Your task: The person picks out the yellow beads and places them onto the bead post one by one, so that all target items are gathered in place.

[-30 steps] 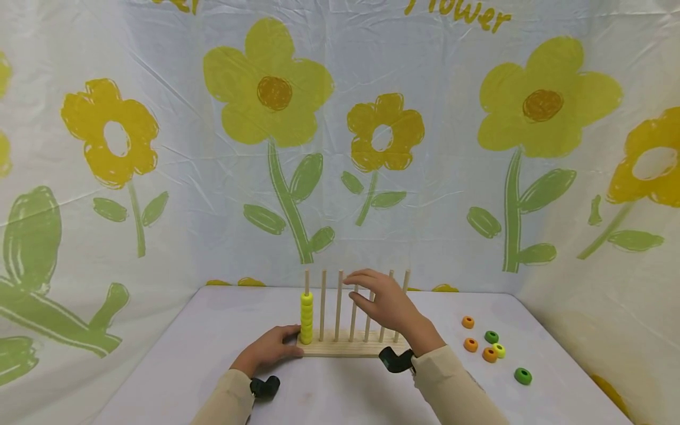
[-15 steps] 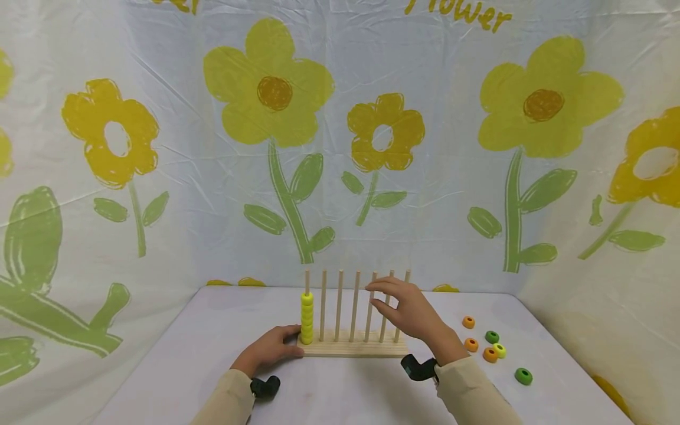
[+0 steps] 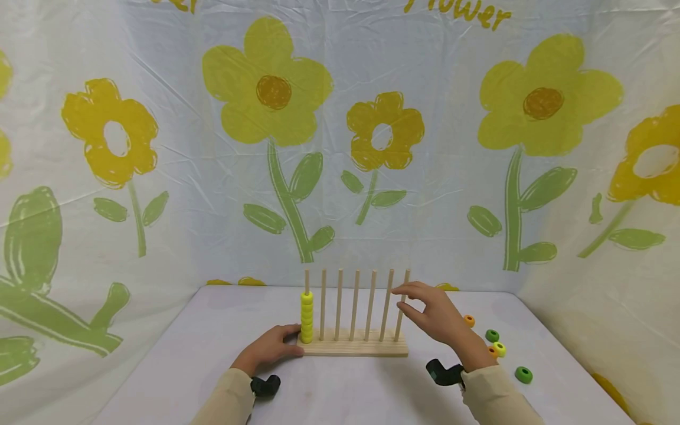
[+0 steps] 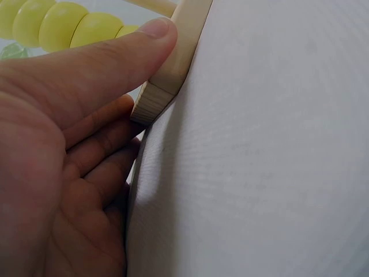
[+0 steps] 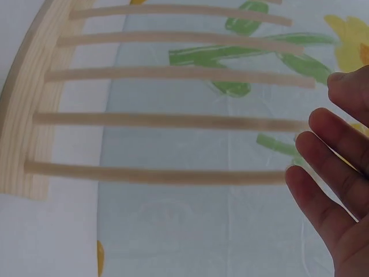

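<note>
A wooden peg stand (image 3: 353, 350) has a row of several upright pegs on a long flat base. On its leftmost peg sits a stack of yellow beads (image 3: 306, 317); the other pegs are bare. My left hand (image 3: 270, 348) grips the left end of the base, and the left wrist view has the thumb over the wood (image 4: 184, 46) with the fingers on its other side. Beside the tops of the rightmost pegs, my right hand (image 3: 438, 314) is raised with parted, slightly bent fingers and nothing in them.
Loose beads lie on the white table at the right: orange (image 3: 468, 321), green (image 3: 523, 374) and yellow (image 3: 499, 349) ones, some partly behind the right arm. A flower-printed cloth (image 3: 425, 236) hangs behind the table.
My right hand has moved right along the peg tops, from the middle pegs to the rightmost ones, its fingers still parted. The left hand and the peg stand have stayed in place.
</note>
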`<state>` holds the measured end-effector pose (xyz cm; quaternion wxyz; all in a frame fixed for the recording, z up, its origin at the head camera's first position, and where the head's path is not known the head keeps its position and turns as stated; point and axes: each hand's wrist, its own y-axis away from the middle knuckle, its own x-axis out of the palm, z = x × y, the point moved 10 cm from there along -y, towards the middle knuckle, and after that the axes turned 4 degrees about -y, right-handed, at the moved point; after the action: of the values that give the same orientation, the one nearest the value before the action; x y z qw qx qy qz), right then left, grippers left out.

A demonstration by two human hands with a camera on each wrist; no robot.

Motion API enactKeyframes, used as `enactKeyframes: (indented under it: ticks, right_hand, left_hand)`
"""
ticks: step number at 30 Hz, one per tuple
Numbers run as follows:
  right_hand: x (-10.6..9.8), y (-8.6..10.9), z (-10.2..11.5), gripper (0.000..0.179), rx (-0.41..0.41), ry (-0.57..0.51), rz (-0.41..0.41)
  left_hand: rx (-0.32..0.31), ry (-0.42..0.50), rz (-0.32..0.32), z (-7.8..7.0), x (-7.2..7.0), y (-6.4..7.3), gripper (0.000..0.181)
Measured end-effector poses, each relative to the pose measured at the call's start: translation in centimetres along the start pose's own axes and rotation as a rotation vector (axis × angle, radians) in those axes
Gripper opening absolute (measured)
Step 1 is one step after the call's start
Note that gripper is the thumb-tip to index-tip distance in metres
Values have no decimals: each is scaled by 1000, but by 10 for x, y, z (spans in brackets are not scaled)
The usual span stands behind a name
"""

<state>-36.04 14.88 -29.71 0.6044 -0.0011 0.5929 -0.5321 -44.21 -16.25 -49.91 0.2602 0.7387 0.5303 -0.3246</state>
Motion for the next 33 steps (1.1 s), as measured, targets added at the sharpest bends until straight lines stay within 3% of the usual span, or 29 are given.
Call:
enactKeyframes:
  ticks: [5,24,33]
  right_hand:
    - [-7,8,-12,31,-5,3,-17]
    - [-19,42,-57,30,109,60,5]
    - [-17,59,-93,30,252,3,75]
  left_hand:
    - [0,5,1,-1,0,0,75]
    - [-15,13,6,2,1,-1,78]
    - [-7,3,2,3,2,-2,77]
